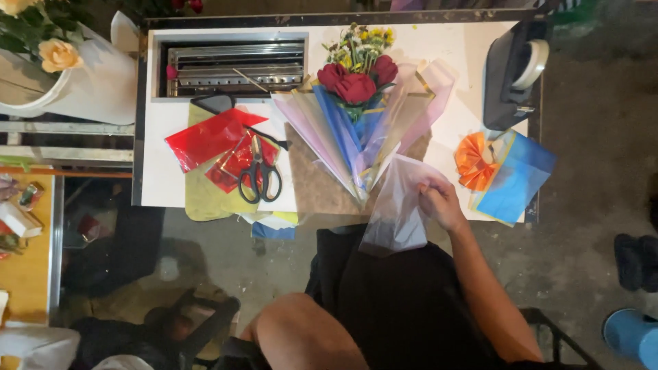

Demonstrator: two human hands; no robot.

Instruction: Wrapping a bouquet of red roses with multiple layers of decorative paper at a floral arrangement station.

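While the right forearm is reaching up from the lower right of the frame, the right hand point(441, 203) is curling its fingers shut on the upper edge of a translucent plastic sheet point(399, 209), pinching it at the near edge of the desk point(159, 179). The sheet is hanging down over the desk edge toward the person's lap, just right of centre. Its upper corner is lying close beside the base of a bouquet point(358, 109) of red roses in pink and blue wrapping, at upper centre. The left hand is not appearing in the frame. Black-handled scissors point(259, 173) are lying on red cellophane point(212, 140) at centre left. An orange ribbon bow point(474, 162) is sitting on blue paper point(515, 179) at right.
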